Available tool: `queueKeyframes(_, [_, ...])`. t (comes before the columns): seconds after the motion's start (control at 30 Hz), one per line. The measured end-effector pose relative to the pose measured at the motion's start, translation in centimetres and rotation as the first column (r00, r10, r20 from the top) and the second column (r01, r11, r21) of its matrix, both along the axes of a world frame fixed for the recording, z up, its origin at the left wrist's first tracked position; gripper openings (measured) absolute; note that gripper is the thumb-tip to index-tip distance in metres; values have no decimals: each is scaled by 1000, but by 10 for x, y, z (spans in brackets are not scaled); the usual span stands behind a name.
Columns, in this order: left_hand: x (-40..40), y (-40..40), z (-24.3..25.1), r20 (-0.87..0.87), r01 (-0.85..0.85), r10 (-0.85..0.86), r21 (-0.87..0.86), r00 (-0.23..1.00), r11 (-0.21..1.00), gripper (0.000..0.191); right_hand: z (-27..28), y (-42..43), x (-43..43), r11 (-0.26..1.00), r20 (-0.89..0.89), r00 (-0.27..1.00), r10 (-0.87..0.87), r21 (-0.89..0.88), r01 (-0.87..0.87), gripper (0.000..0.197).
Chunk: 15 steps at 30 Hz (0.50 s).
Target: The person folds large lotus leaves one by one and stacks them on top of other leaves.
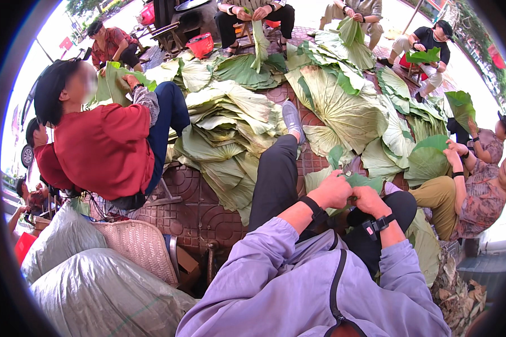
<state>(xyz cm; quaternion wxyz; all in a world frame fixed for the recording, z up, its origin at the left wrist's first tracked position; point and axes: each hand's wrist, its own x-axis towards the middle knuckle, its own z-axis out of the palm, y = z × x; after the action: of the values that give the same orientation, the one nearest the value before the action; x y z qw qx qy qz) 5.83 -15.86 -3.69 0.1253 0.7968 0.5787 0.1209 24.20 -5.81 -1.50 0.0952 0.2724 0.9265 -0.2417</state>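
Note:
My left hand (331, 192) and my right hand (370, 201) are close together over my lap, fingers curled in. Both grip a green lotus leaf (366, 182), whose edge shows just beyond and between them. My fingers hide much of it. Past my left hand lie a pale lotus leaf (317, 178) and a small upright green piece of leaf (335, 156). Large pale-green lotus leaves (341, 105) spread over the paving in front of me. A tall stack of folded leaves (232, 120) stands left of my outstretched leg.
A person in red (101, 147) sits close on my left, another in a patterned shirt (478, 193) on my right. Others sit opposite, handling leaves. Pale plastic sacks (105, 290), a woven backrest (137, 246) and dry leaves (455, 286) flank me. A red bucket (200, 45) stands beyond.

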Motion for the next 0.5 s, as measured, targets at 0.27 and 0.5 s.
queueKeyframes(0.27, [7, 3, 12, 2, -63, 65, -183, 998, 981, 20, -3, 14, 7, 994, -76, 994, 72, 94, -64, 22])
queueKeyframes(0.5, [5, 0, -8, 18, -33, 32, 110, 999, 993, 13, 10, 9, -1, 994, -33, 999, 43, 104, -39, 14])
